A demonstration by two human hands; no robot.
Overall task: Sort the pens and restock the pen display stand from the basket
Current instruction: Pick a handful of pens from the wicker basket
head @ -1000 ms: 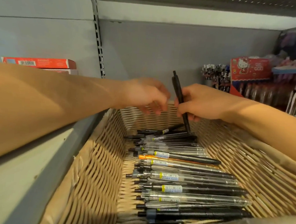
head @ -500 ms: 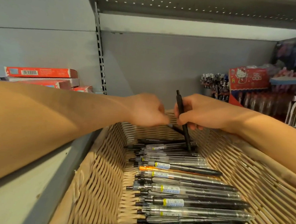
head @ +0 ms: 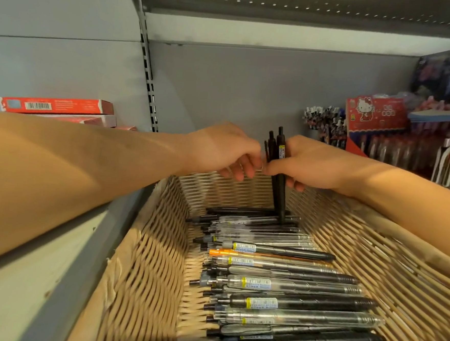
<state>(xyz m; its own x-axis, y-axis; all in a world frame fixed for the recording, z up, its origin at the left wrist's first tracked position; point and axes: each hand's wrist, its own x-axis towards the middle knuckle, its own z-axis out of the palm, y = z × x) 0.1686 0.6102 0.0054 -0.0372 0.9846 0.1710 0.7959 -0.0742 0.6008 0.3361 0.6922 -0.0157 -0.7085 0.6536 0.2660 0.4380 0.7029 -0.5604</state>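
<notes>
A woven wicker basket (head: 145, 266) holds several pens (head: 277, 283) lying side by side, mostly black and clear ones and one orange. Over the basket's far end my right hand (head: 314, 166) grips a small bunch of black pens (head: 279, 160) upright, their tips resting among the pens below. My left hand (head: 222, 151) is right beside the bunch, its fingers curled downward and touching my right hand's fingertips; it looks to hold nothing. The pen display stand (head: 323, 121) with upright pens stands at the back right on the shelf.
Red flat boxes (head: 55, 106) are stacked on the shelf at the left. A red cartoon-cat box (head: 374, 117) and racks of packaged pens (head: 406, 153) fill the right. A grey shelf ledge (head: 51, 278) runs along the basket's left side. A shelf board hangs overhead.
My right hand held one black pen upright; now it holds a bunch of black pens. My left hand brought a pen up to the right hand and stays beside it.
</notes>
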